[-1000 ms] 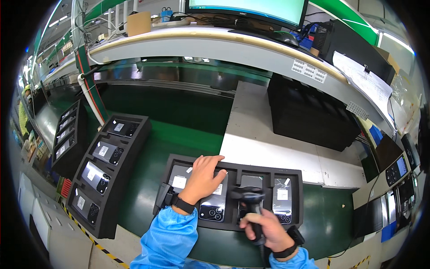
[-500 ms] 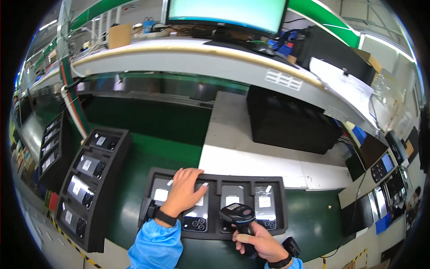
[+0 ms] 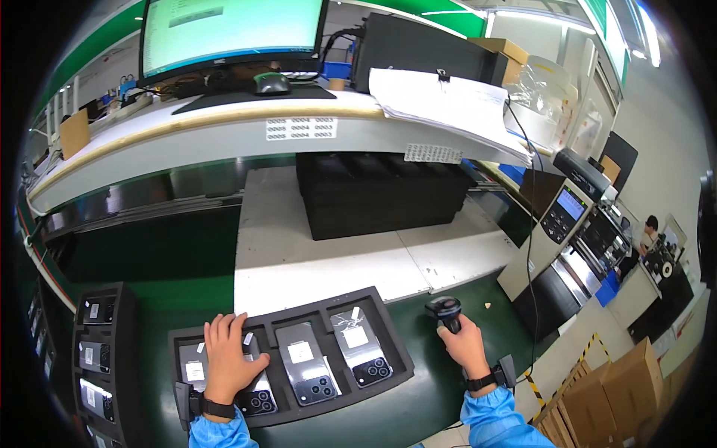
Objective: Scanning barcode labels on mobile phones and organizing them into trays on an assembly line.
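Observation:
A black foam tray (image 3: 400, 357) lies on the green worktop, holding several phones in separate slots, backs up with white labels. My left hand (image 3: 230, 362) rests with fingers spread over the tray's left half, partly covering a phone (image 3: 260, 392) and the tray's far edge. The phones at its right, one grey (image 3: 302, 373) and one in clear film (image 3: 357, 345), show fully. To the right of the tray, my right hand (image 3: 466, 346) grips the handle of a black barcode scanner (image 3: 445, 305), whose head points away from me.
More trays of phones (image 3: 95, 356) stand at the left. Beyond the worktop, black foam trays (image 3: 381, 198) are stacked on a white surface under a shelf with a monitor (image 3: 231, 37) and clipped papers (image 3: 441, 97). A label printer (image 3: 564, 213) and cable stand right; cartons (image 3: 616, 388) sit lower right.
The view has swung to the right. My right hand has carried the scanner from over the tray to the worktop at its right. My left hand stays on the tray, which now lies slanted.

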The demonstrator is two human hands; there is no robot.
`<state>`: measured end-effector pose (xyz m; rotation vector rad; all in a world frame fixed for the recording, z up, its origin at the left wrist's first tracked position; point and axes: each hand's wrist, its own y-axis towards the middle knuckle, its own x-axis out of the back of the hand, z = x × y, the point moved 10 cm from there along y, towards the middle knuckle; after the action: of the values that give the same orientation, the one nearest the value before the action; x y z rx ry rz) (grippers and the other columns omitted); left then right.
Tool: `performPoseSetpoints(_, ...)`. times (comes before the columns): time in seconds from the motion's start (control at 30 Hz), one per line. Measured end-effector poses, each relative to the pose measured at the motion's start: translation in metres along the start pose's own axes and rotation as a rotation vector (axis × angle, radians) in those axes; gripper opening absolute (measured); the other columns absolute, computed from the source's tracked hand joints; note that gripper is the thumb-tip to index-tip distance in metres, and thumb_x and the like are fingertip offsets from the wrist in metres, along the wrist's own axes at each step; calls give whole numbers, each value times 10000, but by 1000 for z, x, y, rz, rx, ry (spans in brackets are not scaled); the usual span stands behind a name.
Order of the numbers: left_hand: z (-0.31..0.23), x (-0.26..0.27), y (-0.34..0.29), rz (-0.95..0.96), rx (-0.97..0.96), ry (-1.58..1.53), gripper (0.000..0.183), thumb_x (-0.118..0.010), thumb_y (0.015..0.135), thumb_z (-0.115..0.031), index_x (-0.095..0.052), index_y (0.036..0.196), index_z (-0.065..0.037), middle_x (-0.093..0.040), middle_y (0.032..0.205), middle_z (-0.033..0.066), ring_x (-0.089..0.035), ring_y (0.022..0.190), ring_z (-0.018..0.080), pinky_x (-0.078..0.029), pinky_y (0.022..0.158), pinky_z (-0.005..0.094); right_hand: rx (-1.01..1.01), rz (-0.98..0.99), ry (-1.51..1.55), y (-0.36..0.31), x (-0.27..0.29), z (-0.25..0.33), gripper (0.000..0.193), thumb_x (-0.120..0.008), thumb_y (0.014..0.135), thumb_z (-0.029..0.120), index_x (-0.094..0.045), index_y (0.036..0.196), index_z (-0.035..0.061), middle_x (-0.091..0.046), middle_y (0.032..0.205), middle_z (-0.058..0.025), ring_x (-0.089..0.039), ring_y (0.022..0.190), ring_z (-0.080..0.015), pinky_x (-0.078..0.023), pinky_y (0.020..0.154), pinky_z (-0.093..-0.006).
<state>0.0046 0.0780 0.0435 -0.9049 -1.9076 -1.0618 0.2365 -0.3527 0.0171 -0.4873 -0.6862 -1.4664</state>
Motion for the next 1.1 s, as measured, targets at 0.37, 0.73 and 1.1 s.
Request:
performPoseSetpoints(0.37, 28, 8, 2, 32, 110, -652, 462, -671, 724, -50, -569, 1173, -92, -600, 1309, 156, -426, 1417, 385, -85, 1257, 528, -61, 81, 76, 14, -16, -29, 399, -751, 787, 310, -692, 997, -24, -701, 799, -196, -687, 742, -326, -528, 704, -423)
performPoseSetpoints(0.73, 26, 7, 0, 24, 74, -618, 474, -668, 754, -19, -521, 1195, -112, -581, 1342, 109, -441, 1398, 308, -127, 1251, 481, -143, 126, 169, 9, -16, -9, 188, -707, 837, 146, -649, 909, -18, -641, 682, -51, -586, 555, -127, -480, 519, -290)
performPoseSetpoints(1.1, 22, 8, -1, -2, 60, -457, 492, -681, 765, -155, -573, 1239, -77, -535, 1391, 185, -425, 1385, 392, -161, 1243, 532, -160, 158, 224, 8, -19, -9, 171, -713, 852, 129, -656, 934, -10, -648, 690, -41, -585, 565, -110, -477, 522, -275)
